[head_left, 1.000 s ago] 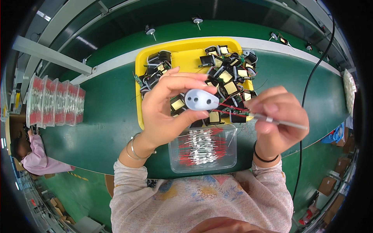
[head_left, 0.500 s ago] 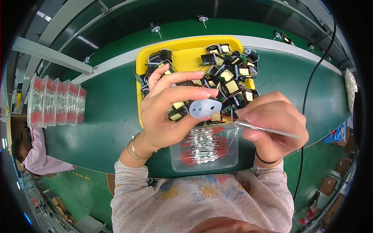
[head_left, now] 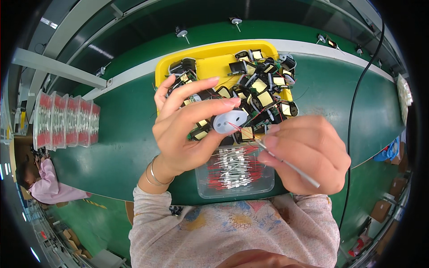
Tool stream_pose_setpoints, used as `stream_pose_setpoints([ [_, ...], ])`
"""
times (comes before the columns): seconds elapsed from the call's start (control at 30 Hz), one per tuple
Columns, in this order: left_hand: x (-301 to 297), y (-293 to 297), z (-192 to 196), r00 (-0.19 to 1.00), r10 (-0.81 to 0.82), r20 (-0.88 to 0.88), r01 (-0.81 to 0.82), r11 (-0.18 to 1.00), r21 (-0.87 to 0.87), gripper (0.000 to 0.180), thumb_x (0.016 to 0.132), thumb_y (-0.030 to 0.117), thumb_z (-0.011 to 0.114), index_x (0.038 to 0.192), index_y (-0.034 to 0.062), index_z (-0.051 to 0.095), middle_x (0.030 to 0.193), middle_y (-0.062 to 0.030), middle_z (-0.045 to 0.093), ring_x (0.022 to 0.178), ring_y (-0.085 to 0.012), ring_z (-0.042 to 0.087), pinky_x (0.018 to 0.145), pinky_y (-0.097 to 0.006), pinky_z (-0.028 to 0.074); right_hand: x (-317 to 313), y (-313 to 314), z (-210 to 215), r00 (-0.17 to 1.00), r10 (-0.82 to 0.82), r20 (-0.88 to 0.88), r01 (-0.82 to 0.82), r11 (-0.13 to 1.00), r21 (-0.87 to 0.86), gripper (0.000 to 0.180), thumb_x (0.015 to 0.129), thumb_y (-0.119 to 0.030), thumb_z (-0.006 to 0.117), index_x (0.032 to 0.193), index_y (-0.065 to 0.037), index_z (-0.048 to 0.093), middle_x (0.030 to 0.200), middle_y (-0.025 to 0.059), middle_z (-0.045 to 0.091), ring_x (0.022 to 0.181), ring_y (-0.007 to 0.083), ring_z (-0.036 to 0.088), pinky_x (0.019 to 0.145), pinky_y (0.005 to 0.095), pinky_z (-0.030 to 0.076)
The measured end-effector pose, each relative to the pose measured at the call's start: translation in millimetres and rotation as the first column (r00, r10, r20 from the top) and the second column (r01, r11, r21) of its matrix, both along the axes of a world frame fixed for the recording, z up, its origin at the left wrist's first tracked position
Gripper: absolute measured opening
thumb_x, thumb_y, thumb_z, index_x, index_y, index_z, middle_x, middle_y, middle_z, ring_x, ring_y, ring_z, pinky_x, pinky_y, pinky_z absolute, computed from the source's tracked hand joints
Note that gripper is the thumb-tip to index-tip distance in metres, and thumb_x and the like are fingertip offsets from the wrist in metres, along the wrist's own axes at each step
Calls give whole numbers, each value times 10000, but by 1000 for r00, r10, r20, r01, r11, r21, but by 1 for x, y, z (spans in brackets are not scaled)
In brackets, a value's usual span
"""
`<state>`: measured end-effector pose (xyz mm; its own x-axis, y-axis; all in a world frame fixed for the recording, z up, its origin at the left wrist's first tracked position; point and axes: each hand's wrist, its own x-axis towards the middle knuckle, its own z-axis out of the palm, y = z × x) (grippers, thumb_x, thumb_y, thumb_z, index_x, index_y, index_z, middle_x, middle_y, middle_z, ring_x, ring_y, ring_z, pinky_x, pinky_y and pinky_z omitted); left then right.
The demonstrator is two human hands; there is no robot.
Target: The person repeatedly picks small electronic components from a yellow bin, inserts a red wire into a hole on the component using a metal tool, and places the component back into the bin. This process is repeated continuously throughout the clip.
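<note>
My left hand (head_left: 190,123) pinches a small unit with a pale grey oval cap (head_left: 230,121) between thumb and index finger, its other fingers spread. Holes show in the cap's face, and thin red wires (head_left: 236,127) come out of it. My right hand (head_left: 308,154) is closed round a thin pale grey rod (head_left: 295,167), which slants down to the right. The rod's upper end lies close to the red wires; whether it grips them cannot be made out. Both hands are over the near side of a yellow tray (head_left: 212,67) heaped with similar black units (head_left: 261,87).
A clear box (head_left: 234,172) of white leads with red ends stands before me. Stacked clear boxes (head_left: 67,120) fill the bench's left side. A black cable (head_left: 351,129) hangs at the right. Units stand on the green strip (head_left: 281,33) beyond. Another person (head_left: 47,181) sits at far left.
My right hand has shifted a little left, and the rod now slants more steeply. My left hand and the capped unit have moved slightly left.
</note>
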<state>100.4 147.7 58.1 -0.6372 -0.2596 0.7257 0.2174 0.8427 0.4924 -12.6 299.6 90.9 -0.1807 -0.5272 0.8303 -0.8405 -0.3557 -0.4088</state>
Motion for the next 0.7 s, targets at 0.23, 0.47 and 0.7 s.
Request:
stream_pose_setpoints([
  [0.23, -1, -1, -2, 1000, 11, 29, -9, 997, -74, 295, 621, 84, 728, 895, 107, 620, 843, -5, 679, 998, -239, 573, 968, -452, 234, -1, -2, -4, 994, -48, -103, 46, 999, -19, 310, 514, -34, 754, 796, 19, 635, 703, 89, 610, 637, 226, 603, 534, 279, 484],
  [0.47, -2, 2, 0, 998, 51, 39, -49, 997, -63, 222, 645, 127, 723, 858, 128, 660, 839, 33, 678, 997, -210, 574, 952, -432, 245, -3, -2, -6, 987, -72, -143, 66, 997, -45, 309, 497, -32, 748, 782, 14, 638, 712, 88, 614, 636, 218, 599, 537, 274, 484],
  [0.7, -3, 2, -2, 998, 45, 38, -43, 997, -66, 212, 650, 134, 716, 856, 131, 664, 831, 41, 676, 993, -211, 576, 943, -444, 245, -4, -1, -8, 985, -72, -155, 72, 997, -10, 289, 488, -28, 729, 763, -2, 642, 720, 80, 614, 638, 215, 598, 543, 276, 484],
])
